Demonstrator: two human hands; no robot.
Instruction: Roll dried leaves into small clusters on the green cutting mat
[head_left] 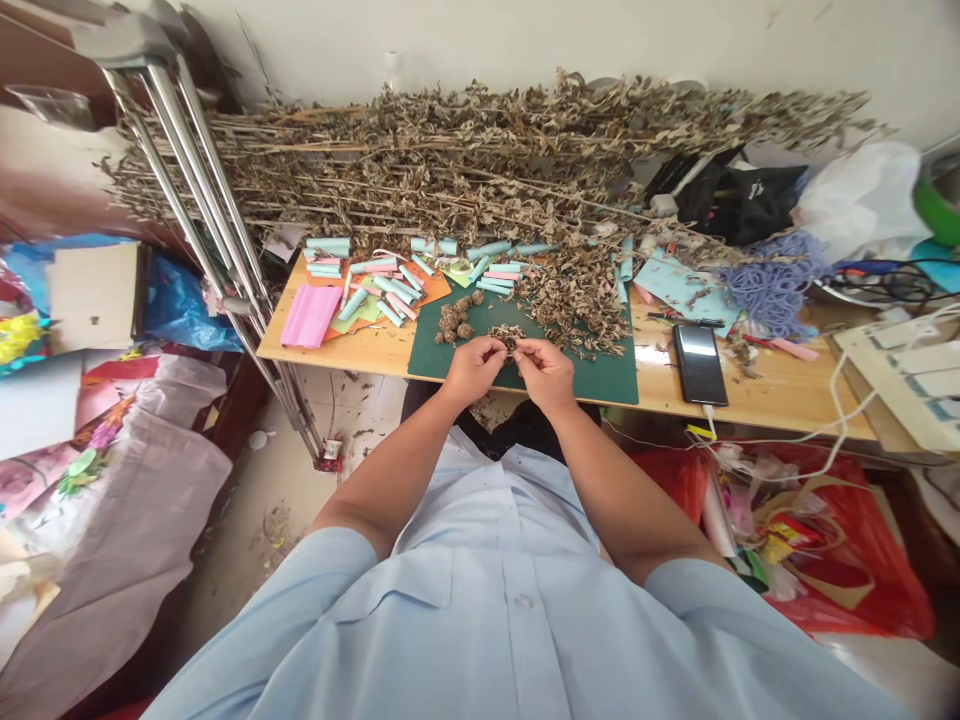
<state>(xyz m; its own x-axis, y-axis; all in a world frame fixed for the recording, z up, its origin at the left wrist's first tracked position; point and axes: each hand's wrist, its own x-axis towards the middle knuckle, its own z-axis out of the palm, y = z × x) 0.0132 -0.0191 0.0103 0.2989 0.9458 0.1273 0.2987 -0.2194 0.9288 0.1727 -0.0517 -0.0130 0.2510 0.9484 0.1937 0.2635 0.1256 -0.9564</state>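
My left hand (pixel 478 368) and my right hand (pixel 545 372) meet at the front edge of a dark green mat (pixel 600 378). Thumb and fingers of each are pinched together around a bit of dried leaf (pixel 508 334). Just beyond the left hand sits a small cluster of brown balls (pixel 454 320), which look like rolled dried leaves. A loose heap of dried leaves (pixel 574 295) covers the right half of the mat, behind my right hand. The fingertips partly hide what lies between them.
Long dried stalks (pixel 420 170) lie along the wall. Rolled paper tubes (pixel 397 288) and pink paper (pixel 310 316) lie at left. A charging phone (pixel 700 364), purple yarn (pixel 776 283) and a power strip (pixel 907 370) are at right. A metal crutch (pixel 202 180) leans by the table's left end.
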